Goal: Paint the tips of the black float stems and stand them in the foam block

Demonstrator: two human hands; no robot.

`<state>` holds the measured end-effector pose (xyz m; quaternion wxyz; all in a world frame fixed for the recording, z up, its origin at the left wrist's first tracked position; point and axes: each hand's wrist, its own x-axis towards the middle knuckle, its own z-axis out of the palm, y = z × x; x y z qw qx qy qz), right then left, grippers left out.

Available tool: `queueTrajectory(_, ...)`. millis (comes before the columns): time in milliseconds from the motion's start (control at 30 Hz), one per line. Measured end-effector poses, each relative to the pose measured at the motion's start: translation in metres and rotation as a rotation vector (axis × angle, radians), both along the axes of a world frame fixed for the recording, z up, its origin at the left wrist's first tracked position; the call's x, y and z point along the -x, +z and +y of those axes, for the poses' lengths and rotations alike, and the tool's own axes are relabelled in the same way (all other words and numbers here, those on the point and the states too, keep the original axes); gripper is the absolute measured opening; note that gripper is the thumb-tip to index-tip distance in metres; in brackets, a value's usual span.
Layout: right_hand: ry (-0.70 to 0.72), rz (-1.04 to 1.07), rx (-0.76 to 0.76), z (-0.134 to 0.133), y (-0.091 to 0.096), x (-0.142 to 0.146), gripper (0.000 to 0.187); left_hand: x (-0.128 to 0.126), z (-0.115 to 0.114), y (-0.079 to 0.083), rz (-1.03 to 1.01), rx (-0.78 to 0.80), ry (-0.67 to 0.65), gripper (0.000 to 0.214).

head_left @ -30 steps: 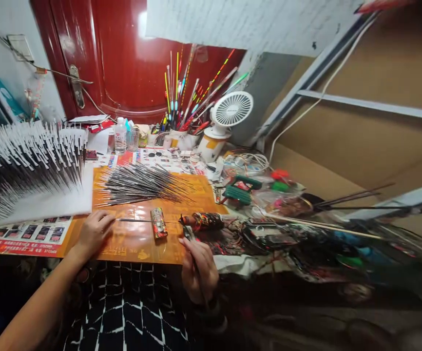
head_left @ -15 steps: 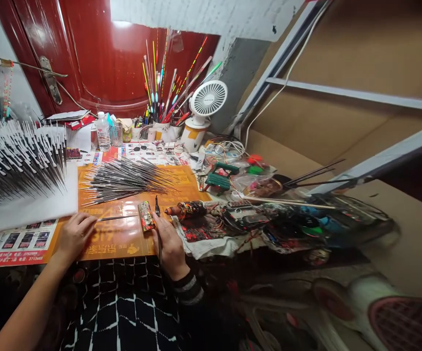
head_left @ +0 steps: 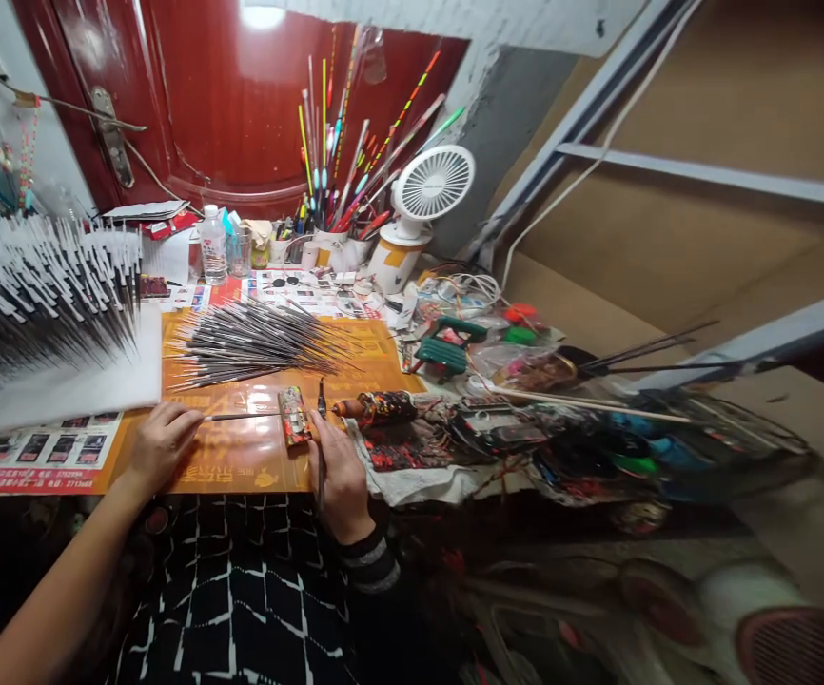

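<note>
My left hand (head_left: 166, 442) is closed at the table's near edge. Its fingertips pinch one end of a thin dark float stick (head_left: 245, 415), which points right and lies nearly level. The stick's far end meets a small paint-crusted block (head_left: 293, 416) or comes very close to it. To the right, my right hand (head_left: 341, 476) is closed round a slim dark pen-like tool (head_left: 322, 395), its narrow tip upward. Those fingers are beside the block; whether they touch it I cannot tell. Behind both hands lies a pile of similar dark sticks (head_left: 255, 338).
Many white-tipped sticks (head_left: 48, 276) stand in a white foam slab (head_left: 145, 362) at left. A paint-stained wooden-handled tool (head_left: 376, 408) lies right of my right hand, near a cluttered heap (head_left: 498, 419). A white fan (head_left: 433, 185), bottle (head_left: 213, 245) and jars of fishing floats stand behind.
The view has shifted, so the whole scene sits slightly further right. Both hands keep their grips, and the stick stays by the block.
</note>
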<state>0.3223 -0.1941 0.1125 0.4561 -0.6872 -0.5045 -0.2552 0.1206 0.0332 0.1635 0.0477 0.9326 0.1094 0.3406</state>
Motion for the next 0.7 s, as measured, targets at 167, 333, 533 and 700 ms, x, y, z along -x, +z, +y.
queueTrajectory(167, 0.115, -0.036, -0.114, 0.000, -0.002, 0.026, 0.057, -0.004, -0.005, -0.011, -0.010, 0.039, 0.027, 0.021)
queueTrajectory(333, 0.399, -0.099, -0.097, 0.023, -0.013, 0.068, 0.062, -0.003, -0.009, -0.015, -0.010, 0.058, 0.025, 0.023)
queueTrajectory(533, 0.411, -0.118, -0.010, 0.039, -0.026, 0.089, 0.062, -0.002, -0.012, -0.016, 0.021, 0.085, 0.031, 0.027)
queueTrajectory(700, 0.378, -0.139, 0.023, 0.037, -0.029, 0.089, 0.065, -0.002, -0.013, -0.015, 0.013, 0.078, 0.029, 0.027)
